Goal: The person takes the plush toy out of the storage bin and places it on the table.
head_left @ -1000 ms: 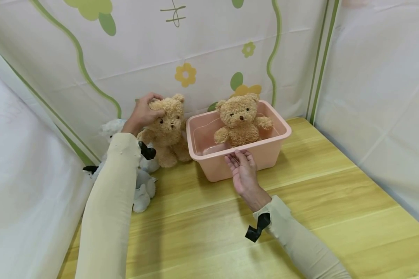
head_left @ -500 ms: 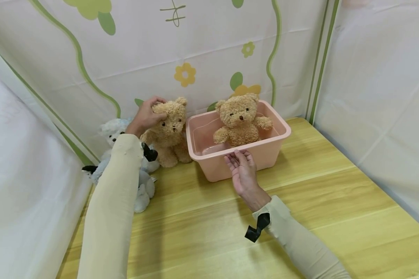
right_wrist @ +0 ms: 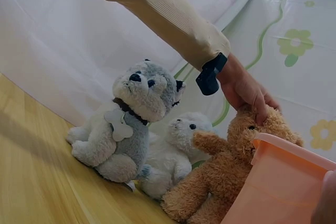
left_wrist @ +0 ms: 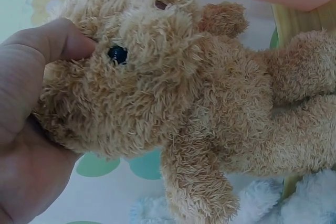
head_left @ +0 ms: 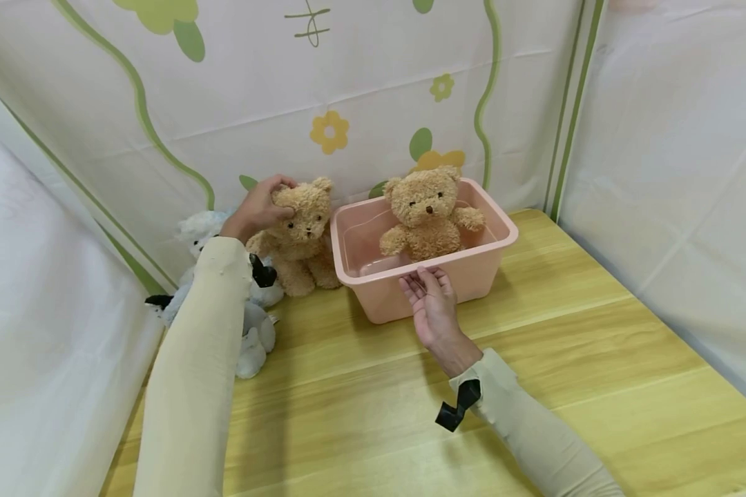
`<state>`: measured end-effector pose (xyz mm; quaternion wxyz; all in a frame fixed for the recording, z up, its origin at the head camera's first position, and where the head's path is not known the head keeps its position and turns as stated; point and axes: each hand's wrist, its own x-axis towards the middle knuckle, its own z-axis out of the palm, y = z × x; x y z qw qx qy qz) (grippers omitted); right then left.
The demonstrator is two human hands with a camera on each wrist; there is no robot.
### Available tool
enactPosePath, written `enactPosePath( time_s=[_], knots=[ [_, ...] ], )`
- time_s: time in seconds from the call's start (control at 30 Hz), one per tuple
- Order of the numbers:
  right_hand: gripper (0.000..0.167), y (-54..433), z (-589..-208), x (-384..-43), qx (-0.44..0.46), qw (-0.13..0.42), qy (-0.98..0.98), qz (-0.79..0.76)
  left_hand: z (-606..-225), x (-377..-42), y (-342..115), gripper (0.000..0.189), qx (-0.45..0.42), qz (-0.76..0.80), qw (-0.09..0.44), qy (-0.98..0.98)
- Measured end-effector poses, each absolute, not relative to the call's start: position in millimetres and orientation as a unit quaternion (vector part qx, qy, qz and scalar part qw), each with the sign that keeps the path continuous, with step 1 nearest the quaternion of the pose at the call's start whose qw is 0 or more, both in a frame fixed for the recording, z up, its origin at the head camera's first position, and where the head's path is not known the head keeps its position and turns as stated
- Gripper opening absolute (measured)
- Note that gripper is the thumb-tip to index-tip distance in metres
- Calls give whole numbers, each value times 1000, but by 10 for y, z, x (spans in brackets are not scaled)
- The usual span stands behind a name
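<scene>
My left hand [head_left: 262, 206] grips the head of a tan teddy bear [head_left: 306, 262], thumb on its face near one eye. The bear is upright on the table against the left end of a pink plastic bin [head_left: 379, 304]. A similar bear [head_left: 434, 238] sits inside that bin, its head and arms above the rim. At the front rim, my right hand [head_left: 434, 314] holds the edge with its thumb up against it and its fingers bent below. In the left wrist view the gripped bear [left_wrist: 226, 103] fills most of the picture.
Left of the bears, partly behind my left sleeve, are a grey-and-white husky plush [right_wrist: 134, 140] and a white plush [right_wrist: 184, 135]. A flower-printed curtain [head_left: 385, 62] hangs behind the wood-grain table [head_left: 360, 414], with white cloth [head_left: 677, 138] on both sides.
The left-hand bear's head has shifted slightly right and down and tilts a little more, my left hand staying on it. My right hand and the bin have stayed in place.
</scene>
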<state>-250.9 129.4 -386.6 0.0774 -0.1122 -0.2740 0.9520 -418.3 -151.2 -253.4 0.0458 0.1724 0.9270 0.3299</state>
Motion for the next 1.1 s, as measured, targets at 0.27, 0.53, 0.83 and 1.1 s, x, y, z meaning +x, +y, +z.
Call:
enactPosePath(
  time_s=[0.27,0.53,0.83,1.1],
  knots=[
    [11,1281,-3874,-2510,-113,75,-278,951,-2536,-4187,-1537,41,168,333,65,926],
    [12,1277,-3875,-2512,-112,80,-274,952,-2570,-4223,-1589,37,165,336,70,925],
    [13,1287,-3874,-2515,-111,84,-274,952,-2521,-4254,-1544,47,165,258,61,950],
    [11,1284,-3873,-2511,-109,82,-277,951,-2489,-4249,-1522,52,167,226,64,958]
  ],
)
